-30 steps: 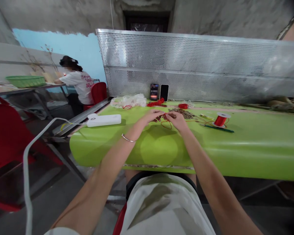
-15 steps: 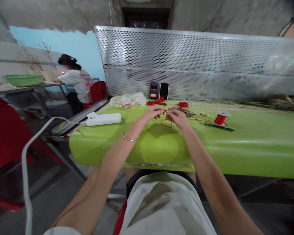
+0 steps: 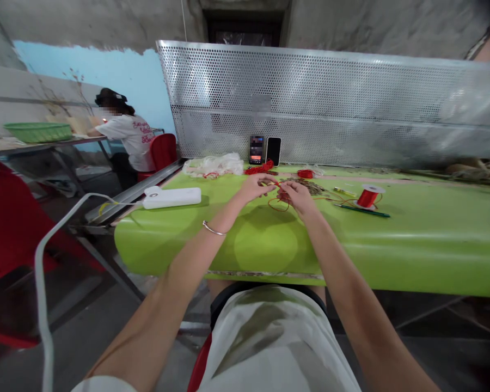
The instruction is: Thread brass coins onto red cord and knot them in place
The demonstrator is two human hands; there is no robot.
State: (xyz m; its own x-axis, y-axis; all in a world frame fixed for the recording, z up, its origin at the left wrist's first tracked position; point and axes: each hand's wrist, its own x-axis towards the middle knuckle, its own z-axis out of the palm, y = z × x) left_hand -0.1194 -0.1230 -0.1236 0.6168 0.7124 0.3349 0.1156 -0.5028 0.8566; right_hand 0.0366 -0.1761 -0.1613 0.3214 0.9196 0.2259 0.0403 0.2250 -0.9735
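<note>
My left hand [image 3: 253,188] and my right hand [image 3: 297,196] meet over the green table [image 3: 412,239], fingers pinched together on a thin red cord [image 3: 278,204]. A loop of that cord lies on the table just below my fingers. A silver bangle [image 3: 212,230] sits on my left wrist. A pile of small brown pieces [image 3: 308,187] lies right behind my right hand. A red spool of cord [image 3: 367,197] stands to the right.
A white power bank [image 3: 172,197] with a cable lies at the left. Two phones [image 3: 265,151] lean on the perforated metal panel [image 3: 330,103]. A green pen [image 3: 361,212], a plastic bag [image 3: 215,165] and red cord bundles are nearby. Another person [image 3: 126,141] sits at a far table.
Both hands have stayed together on the cord, lifting slightly and working it between the fingers. The view has shifted a little; nothing else moved.
</note>
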